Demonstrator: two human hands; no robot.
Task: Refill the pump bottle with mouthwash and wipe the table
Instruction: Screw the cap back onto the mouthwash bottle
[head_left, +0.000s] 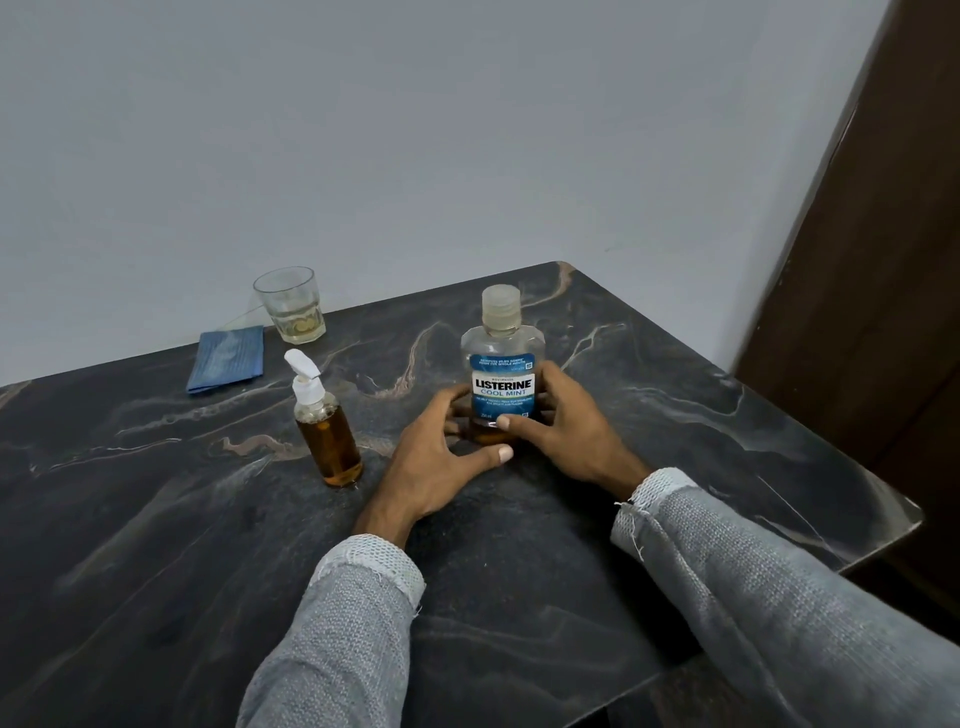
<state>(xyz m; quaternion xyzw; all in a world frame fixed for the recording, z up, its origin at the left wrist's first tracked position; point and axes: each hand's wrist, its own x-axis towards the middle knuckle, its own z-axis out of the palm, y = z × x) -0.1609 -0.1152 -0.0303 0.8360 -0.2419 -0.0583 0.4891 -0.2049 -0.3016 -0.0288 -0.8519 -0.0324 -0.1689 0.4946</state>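
Item 1, mouthwash bottle (502, 371): I see it upright near the middle of the table (675, 415), long axis vertical, capped neck up, label facing me. The blue and white label reads "LISTERINE COOL MINT"; the smaller print I cannot read. Clear plastic, flat-shouldered body, pale ribbed cap, a little amber liquid at the bottom.

Item 2, my right hand (566, 423): clasps the bottle's right side, thumb across the lower front.

Item 3, my left hand (441, 457): fingers curl around the bottle's lower left side, thumb lying along the tabletop just before its base.

Item 4, pump bottle (324, 426): upright just left of my left hand, apart from it. Clear cylinder nearly full of amber liquid, white pump head with the nozzle tilted up toward the far side.

Item 5, glass tumbler (291, 306): far left, some yellowish liquid inside.

Item 6, blue cloth (227, 357): folded, ribbed, flat beside the tumbler.

Item 7, table: dark marble-patterned surface with pale veins.
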